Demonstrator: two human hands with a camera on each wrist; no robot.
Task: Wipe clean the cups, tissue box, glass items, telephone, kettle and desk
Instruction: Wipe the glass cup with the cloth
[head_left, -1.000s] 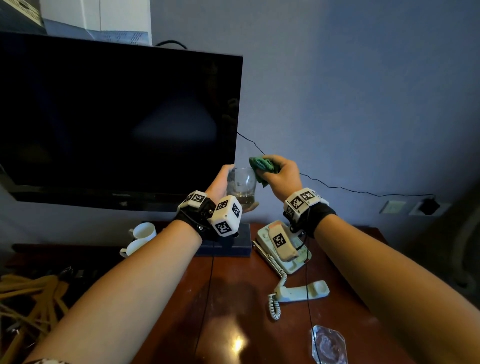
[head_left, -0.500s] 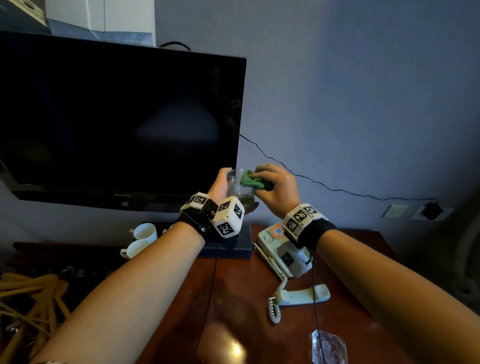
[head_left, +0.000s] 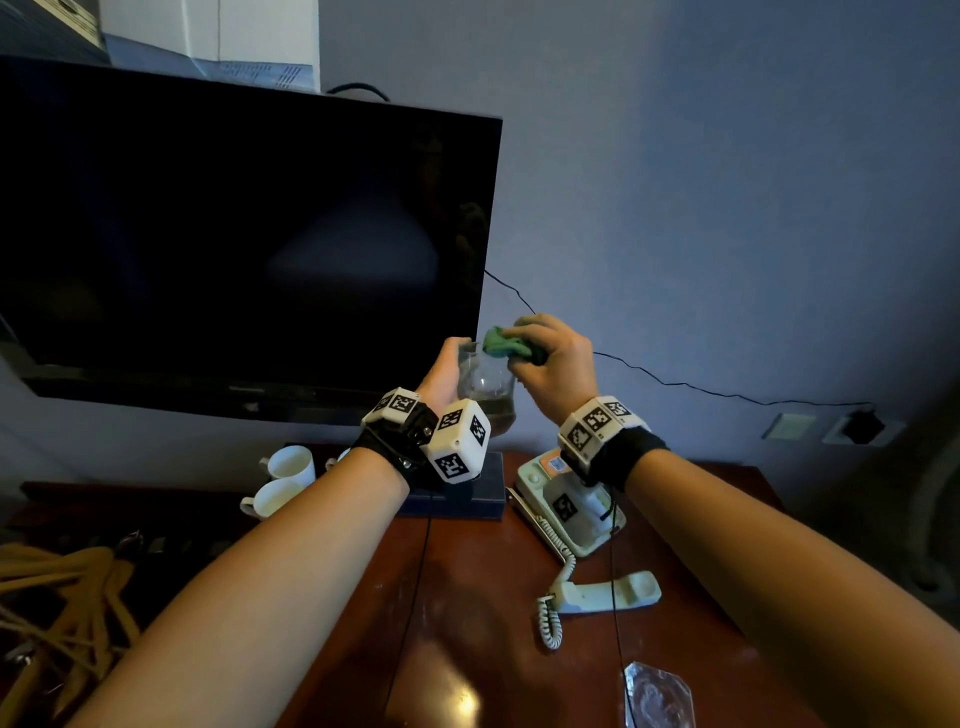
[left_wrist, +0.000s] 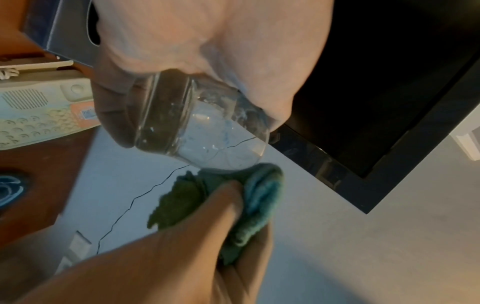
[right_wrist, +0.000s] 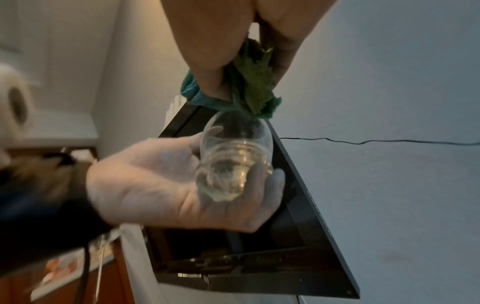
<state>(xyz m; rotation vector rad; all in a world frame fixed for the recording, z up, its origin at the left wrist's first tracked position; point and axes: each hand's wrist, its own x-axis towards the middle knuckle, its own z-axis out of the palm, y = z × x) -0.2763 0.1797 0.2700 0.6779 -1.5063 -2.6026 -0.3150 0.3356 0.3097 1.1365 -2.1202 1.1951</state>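
My left hand (head_left: 447, 369) grips a clear drinking glass (head_left: 487, 387) held up above the wooden desk (head_left: 467, 597), in front of the television's lower right corner. In the left wrist view the glass (left_wrist: 205, 133) lies in the curled fingers, its rim toward the cloth. My right hand (head_left: 550, 358) pinches a bunched green cloth (head_left: 501, 343) and presses it on the glass rim; in the right wrist view the cloth (right_wrist: 249, 90) sits on top of the glass (right_wrist: 233, 156). A pale telephone (head_left: 566, 499) stands on the desk, its handset (head_left: 608, 592) lying off the hook.
A black television (head_left: 234, 244) fills the wall at left. Two white cups (head_left: 285, 478) stand by a dark blue box (head_left: 457, 493). A glass dish (head_left: 657, 696) sits at the desk's near edge. Wooden hangers (head_left: 57, 597) lie at far left. A thin cable (head_left: 675, 382) runs to a wall socket.
My right hand with the cloth moved from the glass's right side onto its rim. Both hands and the glass sank slightly.
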